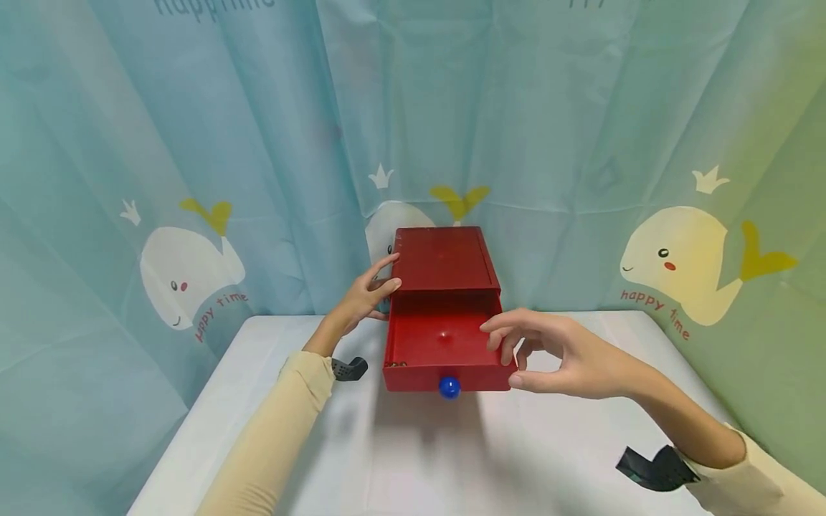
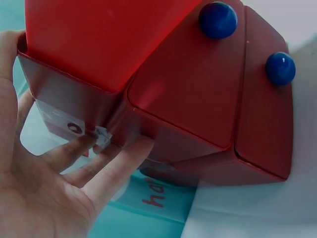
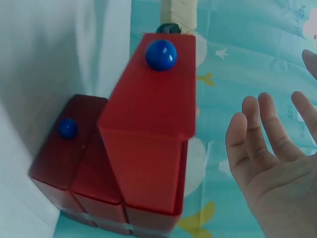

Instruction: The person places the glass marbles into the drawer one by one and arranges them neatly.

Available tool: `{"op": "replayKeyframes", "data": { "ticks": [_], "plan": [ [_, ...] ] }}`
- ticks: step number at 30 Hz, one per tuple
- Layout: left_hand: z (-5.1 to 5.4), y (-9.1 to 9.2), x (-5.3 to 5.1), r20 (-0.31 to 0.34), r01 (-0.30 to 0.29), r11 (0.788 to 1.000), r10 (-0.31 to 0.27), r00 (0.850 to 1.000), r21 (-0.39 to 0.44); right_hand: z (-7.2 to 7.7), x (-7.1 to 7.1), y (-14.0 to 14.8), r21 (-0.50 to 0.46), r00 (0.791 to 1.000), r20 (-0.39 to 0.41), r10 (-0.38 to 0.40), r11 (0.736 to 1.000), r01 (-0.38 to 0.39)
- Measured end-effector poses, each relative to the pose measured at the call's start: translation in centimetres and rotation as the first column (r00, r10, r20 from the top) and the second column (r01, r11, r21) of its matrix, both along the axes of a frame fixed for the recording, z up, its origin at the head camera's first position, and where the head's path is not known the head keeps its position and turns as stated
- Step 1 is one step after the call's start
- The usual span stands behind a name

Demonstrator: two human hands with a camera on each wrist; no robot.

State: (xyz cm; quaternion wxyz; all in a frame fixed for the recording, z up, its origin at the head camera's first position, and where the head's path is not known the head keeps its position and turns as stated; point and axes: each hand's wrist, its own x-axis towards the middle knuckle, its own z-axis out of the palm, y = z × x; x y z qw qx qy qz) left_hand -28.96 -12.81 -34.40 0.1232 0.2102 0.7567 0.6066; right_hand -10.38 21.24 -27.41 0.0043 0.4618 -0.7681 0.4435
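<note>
A red drawer cabinet (image 1: 445,258) has its top drawer (image 1: 426,333) pulled out toward me, a round blue knob (image 1: 449,388) on its front. Small greenish-brown bits (image 1: 396,364) lie in the drawer's front left corner, too small to make out. My left hand (image 1: 361,297) rests against the cabinet's left side, fairly straight fingers (image 2: 119,171) touching the side wall in the left wrist view. Just right of the drawer's front corner, my right hand (image 1: 555,351) hovers with loosely bent fingers; the right wrist view shows a gap between it and the drawer, and nothing held.
Below the pulled-out drawer are two closed drawers with blue knobs, the middle one (image 2: 193,74) and the bottom one (image 2: 267,114). The cabinet stands on a white table (image 1: 310,459). A blue-green curtain (image 1: 548,143) printed with whales hangs behind.
</note>
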Motion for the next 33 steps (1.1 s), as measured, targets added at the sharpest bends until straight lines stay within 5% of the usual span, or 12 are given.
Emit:
{"op": "replayKeyframes", "data": {
  "ticks": [7,20,28,33],
  "plan": [
    [0.1,-0.1,0.0,-0.003,-0.011,1.0,0.011,1.0,-0.006,-2.0,1.1,-0.2,-0.057,0.997,0.012,0.082,0.995,-0.081],
    [0.1,-0.2,0.1,-0.008,-0.017,1.0,0.017,1.0,-0.007,-4.8,2.5,-0.7,-0.056,0.988,0.121,0.101,0.994,-0.094],
    [0.1,-0.1,0.0,-0.008,-0.006,1.0,0.006,1.0,-0.005,-6.8,2.9,-1.3,-0.009,0.945,0.321,0.061,0.998,-0.061],
    [0.0,0.1,-0.2,-0.003,0.001,1.0,-0.001,1.0,-0.002,-8.3,2.6,-1.9,-0.034,0.927,0.369,0.067,0.998,-0.059]
  ]
}}
